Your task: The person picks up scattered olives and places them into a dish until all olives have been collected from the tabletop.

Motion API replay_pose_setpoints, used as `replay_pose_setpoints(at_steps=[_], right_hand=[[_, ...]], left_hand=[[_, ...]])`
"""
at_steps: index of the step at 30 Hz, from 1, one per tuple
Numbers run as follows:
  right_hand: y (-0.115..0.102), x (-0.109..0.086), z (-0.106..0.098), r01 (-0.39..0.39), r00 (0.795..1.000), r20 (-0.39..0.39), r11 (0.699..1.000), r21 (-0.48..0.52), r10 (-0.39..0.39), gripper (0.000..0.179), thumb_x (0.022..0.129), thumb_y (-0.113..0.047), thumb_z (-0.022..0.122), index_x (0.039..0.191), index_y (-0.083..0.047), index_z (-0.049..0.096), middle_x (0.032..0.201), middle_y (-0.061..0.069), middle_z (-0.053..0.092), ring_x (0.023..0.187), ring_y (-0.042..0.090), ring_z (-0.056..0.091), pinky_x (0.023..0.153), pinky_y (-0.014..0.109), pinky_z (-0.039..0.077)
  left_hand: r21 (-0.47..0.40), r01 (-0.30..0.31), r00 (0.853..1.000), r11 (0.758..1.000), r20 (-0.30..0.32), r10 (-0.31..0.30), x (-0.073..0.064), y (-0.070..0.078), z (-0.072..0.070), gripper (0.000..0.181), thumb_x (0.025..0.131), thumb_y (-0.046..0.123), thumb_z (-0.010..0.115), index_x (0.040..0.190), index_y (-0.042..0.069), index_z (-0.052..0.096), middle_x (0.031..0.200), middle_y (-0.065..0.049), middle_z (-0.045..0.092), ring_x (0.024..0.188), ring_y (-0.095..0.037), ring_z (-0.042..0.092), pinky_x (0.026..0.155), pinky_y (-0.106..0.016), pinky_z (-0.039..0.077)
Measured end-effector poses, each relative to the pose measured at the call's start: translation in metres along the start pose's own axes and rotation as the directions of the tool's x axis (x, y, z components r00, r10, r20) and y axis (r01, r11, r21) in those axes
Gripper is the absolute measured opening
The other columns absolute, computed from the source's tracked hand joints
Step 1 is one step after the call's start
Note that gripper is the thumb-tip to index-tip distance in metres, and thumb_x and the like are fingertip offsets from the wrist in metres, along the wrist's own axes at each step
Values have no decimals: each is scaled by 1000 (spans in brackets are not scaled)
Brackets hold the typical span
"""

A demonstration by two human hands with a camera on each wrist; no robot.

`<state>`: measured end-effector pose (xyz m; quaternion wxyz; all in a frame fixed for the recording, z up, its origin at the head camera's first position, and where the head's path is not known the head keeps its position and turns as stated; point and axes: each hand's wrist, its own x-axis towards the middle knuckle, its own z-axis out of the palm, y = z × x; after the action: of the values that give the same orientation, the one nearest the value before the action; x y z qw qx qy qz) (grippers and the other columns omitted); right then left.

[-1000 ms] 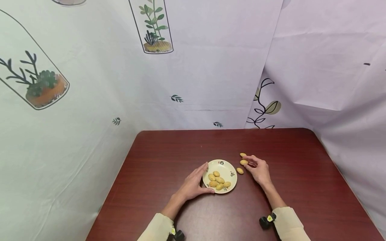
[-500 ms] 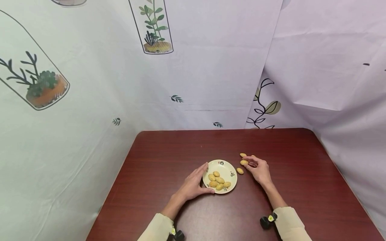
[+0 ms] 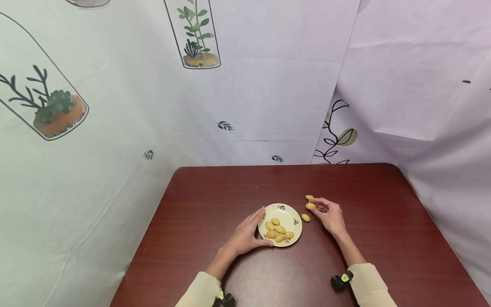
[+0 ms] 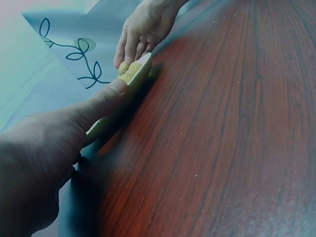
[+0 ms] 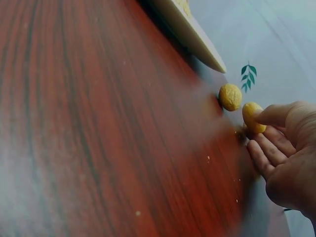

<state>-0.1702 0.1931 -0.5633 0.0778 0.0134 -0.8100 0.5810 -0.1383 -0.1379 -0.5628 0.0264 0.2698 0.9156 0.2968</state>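
Note:
My left hand [image 3: 245, 236] holds the left side of a small cream plate [image 3: 285, 212], its thumb on the near rim and its fingers along the far left rim. Several small yellow, wrinkled oval pieces [image 3: 280, 230] lie on the plate. To the right of the plate, my right hand [image 3: 331, 216] pinches another yellow oval piece [image 5: 253, 117], the thumb lying on it and fingers behind. A loose yellow piece [image 3: 305, 218] sits between plate and right hand. Beyond the fingertips lies one more piece [image 3: 309, 197], close to the index finger.
Everything stands on a dark red wooden table [image 3: 215, 192] with rounded far corners. A pale cloth [image 3: 268, 106] printed with plants hangs behind and along both sides. Each wrist carries a black camera [image 3: 337, 283] below a cream sleeve [image 3: 368, 281].
The pinched yellow piece has shifted very slightly away from me at the right fingertips. The left hand and the plate hold their place.

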Motion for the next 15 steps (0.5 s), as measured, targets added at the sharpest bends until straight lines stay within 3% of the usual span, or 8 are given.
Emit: replay_pose_setpoints(at_steps=[9,15], right_hand=[[-8,-4,7,21,1000,14,997,71,-22,32,95,-1,79,125,9,73,127,26,72,114,41,72,84,10,52],[-14,-8,13,41,999,28,993,107,-44,32,94,2,79,124,10,73,119,27,75,110,41,73,82,10,53]], left_hand=[[-14,-3,1000,1000,-3,2,0,0,1,117,82,62,86,170,10,26,174,-5,30,155,-28,36,117,-57,39],[9,-13,1000,1000,-11,13,0,-1,2,117,83,62,85,170,10,26,174,-5,30,154,-28,37,116,-57,40]])
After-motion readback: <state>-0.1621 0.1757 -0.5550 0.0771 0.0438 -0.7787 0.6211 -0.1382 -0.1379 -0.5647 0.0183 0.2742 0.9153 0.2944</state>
